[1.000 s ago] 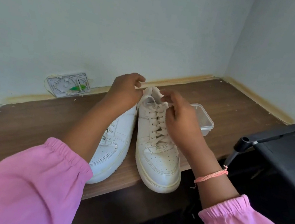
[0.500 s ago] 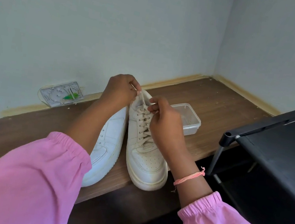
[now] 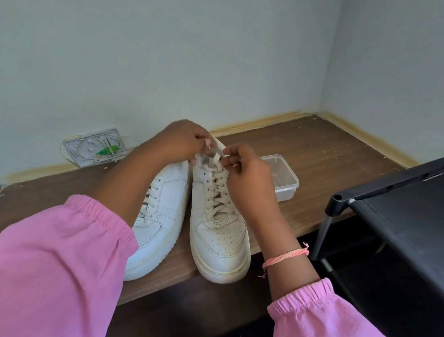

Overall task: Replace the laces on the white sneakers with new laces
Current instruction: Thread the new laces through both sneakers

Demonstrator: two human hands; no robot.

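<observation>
Two white sneakers stand side by side on the wooden ledge (image 3: 319, 161), toes toward me. The right sneaker (image 3: 218, 235) carries a cream lace (image 3: 215, 193) crossed up its eyelets. My left hand (image 3: 181, 141) pinches one end of that lace at the top of the tongue. My right hand (image 3: 245, 178) pinches the other end just beside it, fingers curled. The left sneaker (image 3: 164, 205) is partly hidden under my left forearm; a few of its lace rows show.
A clear plastic box (image 3: 283, 178) sits on the ledge right behind my right hand. A black rack (image 3: 414, 206) stands at the right. A broken wall plate with a green piece (image 3: 95, 147) lies by the wall at the left.
Both hands have drawn together at the top of the right sneaker and now pinch the lace ends. The view has shifted slightly.
</observation>
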